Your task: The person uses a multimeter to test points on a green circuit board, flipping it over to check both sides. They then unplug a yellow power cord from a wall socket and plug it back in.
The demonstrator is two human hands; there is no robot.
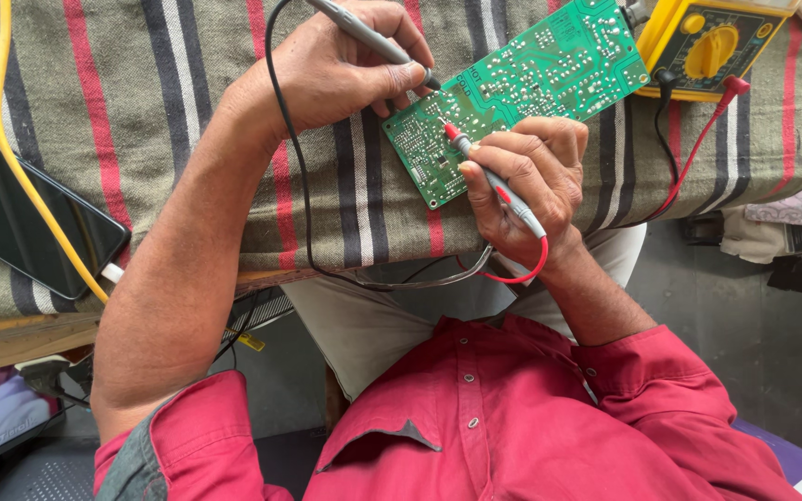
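Note:
A green circuit board (pixel 549 74) lies solder side up on a striped cloth (pixel 141 111). My left hand (pixel 336 70) grips a grey-black test probe (pixel 373 39) whose tip touches the board's upper left edge. My right hand (pixel 526 181) holds a red test probe (pixel 503 190) like a pen, with its tip pressed on the board near the lower left corner. The heel of that hand rests on the cloth and the board's edge. A black lead (pixel 303 213) and a red lead (pixel 689 158) trail from the probes.
A yellow multimeter (pixel 707 42) sits at the board's far right end with both leads plugged in. A dark phone (pixel 25 223) with a yellow cable (pixel 34 190) lies at the left. The table's wooden edge (pixel 11 339) runs below. My red shirt (pixel 512 417) fills the bottom.

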